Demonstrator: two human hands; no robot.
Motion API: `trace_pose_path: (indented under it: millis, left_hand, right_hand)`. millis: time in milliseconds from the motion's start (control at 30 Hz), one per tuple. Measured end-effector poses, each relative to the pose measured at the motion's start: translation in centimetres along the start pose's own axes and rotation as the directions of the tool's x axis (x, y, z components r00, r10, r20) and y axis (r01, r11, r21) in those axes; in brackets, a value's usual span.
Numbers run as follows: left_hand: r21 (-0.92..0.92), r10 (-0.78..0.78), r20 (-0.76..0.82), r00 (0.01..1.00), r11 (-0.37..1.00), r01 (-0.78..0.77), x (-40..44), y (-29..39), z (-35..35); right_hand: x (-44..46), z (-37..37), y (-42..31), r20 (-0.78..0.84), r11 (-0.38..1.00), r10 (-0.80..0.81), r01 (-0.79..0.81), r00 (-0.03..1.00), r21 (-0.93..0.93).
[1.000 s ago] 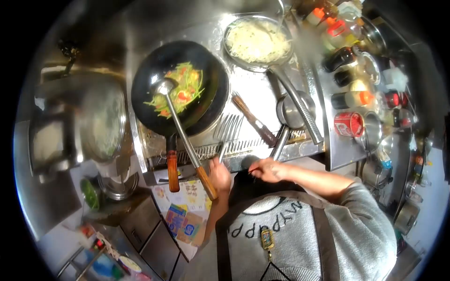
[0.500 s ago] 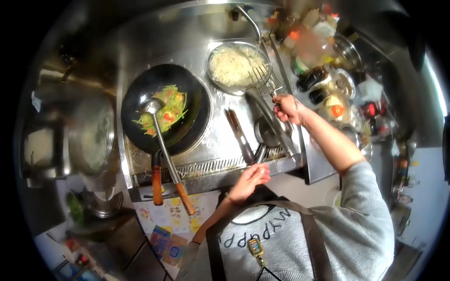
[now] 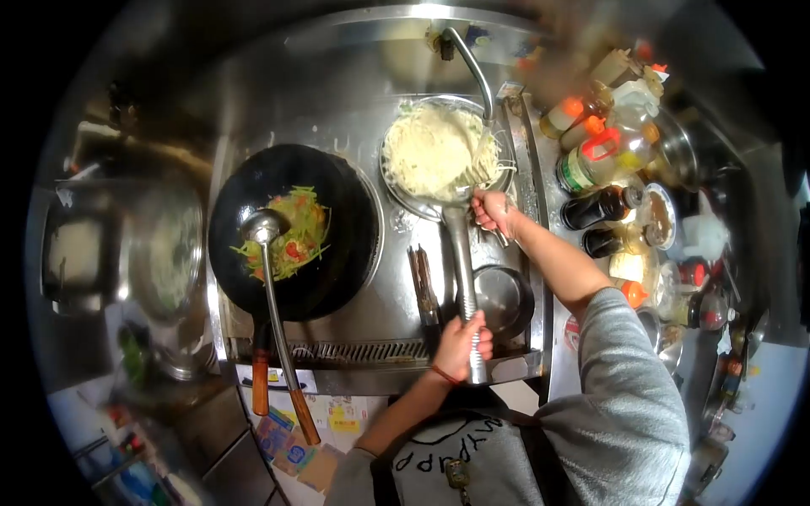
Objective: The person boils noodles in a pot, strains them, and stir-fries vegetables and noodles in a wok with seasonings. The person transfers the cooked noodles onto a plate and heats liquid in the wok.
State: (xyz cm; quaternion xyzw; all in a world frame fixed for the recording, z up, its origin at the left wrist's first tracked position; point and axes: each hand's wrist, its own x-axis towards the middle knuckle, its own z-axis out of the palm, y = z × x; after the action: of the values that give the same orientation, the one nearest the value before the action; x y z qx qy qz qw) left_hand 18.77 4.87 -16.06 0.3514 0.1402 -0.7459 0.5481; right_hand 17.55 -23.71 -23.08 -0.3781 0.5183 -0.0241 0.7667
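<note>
My left hand [image 3: 460, 346] is closed round the long ribbed steel handle [image 3: 465, 270] of a strainer-like utensil. Its head sits at the round metal vessel [image 3: 407, 200], mostly covered by pale noodles [image 3: 434, 148]. At the right side of the noodles, my right hand [image 3: 495, 212] grips a wire-tined fork, its tines [image 3: 479, 164] blurred among the strands. Left of these, a black wok [image 3: 232, 198] holds green strips with red-orange pieces [image 3: 299, 236]. A ladle [image 3: 268, 228] rests in the wok, its wooden handle end over the front edge.
Tongs-like brown utensils [image 3: 424, 287] and a small dark pan [image 3: 504, 299] lie on the steel stove near my left hand. A curved tap [image 3: 472, 67] reaches over the noodles. Several sauce bottles [image 3: 595, 207] crowd the right. Metal pots [image 3: 164, 253] stand at left.
My left hand has closed on the steel handle, which has swung more upright. My right hand has brought the fork down into the noodles. The view has shifted slightly.
</note>
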Motion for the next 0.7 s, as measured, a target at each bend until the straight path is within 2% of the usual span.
trace_pose_path:
  millis: [133,167,200,267,300,333,400,433,533,600,633,700]
  left_hand:
    - [0.209,0.026,-0.059,0.998,0.978,-0.013,-1.7,3.2,-1.9]
    - [0.242,0.037,-0.065,0.997,0.970,-0.020,-2.1,3.7,-2.2]
    - [0.272,0.047,-0.073,0.996,0.962,-0.025,-2.5,4.2,-2.2]
    - [0.258,0.029,-0.058,0.998,0.966,-0.013,-2.7,4.8,-2.5]
    - [0.252,0.019,-0.047,0.999,0.968,-0.006,-2.7,4.8,-2.6]
    - [0.238,0.004,-0.036,0.999,0.971,0.005,-2.8,4.6,-2.7]
    - [0.219,-0.016,-0.009,1.000,0.975,0.018,-2.9,4.9,-2.8]
    - [0.232,-0.039,-0.031,0.999,0.972,0.045,-3.1,5.0,-2.8]
    - [0.130,-0.107,0.013,0.994,0.986,0.104,-4.0,4.9,-1.8]
    - [0.143,-0.086,-0.004,0.996,0.986,0.086,-4.4,5.0,-1.2]
    - [0.139,-0.081,-0.006,0.997,0.987,0.081,-4.6,5.2,-1.1]
    - [0.118,-0.075,-0.011,0.997,0.990,0.076,-4.9,5.2,-1.5]
  right_hand:
    - [-2.5,-1.2,-0.2,0.083,0.992,-0.108,0.102,0.991,0.073]
    - [-3.5,-1.3,-0.9,0.055,0.990,-0.140,0.138,0.989,0.037]
    - [-4.8,-1.1,-1.9,-0.048,0.974,-0.210,0.205,0.977,-0.095]
    - [-6.6,-2.2,-5.1,-0.080,0.870,-0.254,0.191,0.964,-0.453]
    - [-7.6,-2.2,-7.0,-0.028,0.627,-0.417,0.265,0.908,-0.732]
    - [-8.0,-2.3,-8.5,0.079,0.298,-0.541,0.278,0.838,-0.913]
    - [-7.0,-3.4,-10.4,0.265,-0.112,-0.559,0.245,0.786,-0.963]
    - [-7.4,-3.4,-11.4,0.326,-0.182,-0.540,0.270,0.776,-0.946]
    - [-3.8,-1.5,-10.2,0.086,0.150,-0.549,0.199,0.831,-0.969]
    - [-6.3,3.4,-8.6,0.082,0.072,-0.555,0.146,0.828,-0.987]
    - [-4.5,4.2,-7.7,0.188,-0.171,-0.507,0.116,0.841,-0.978]
    - [-5.6,2.9,-7.1,0.283,-0.285,-0.428,0.169,0.858,-0.944]
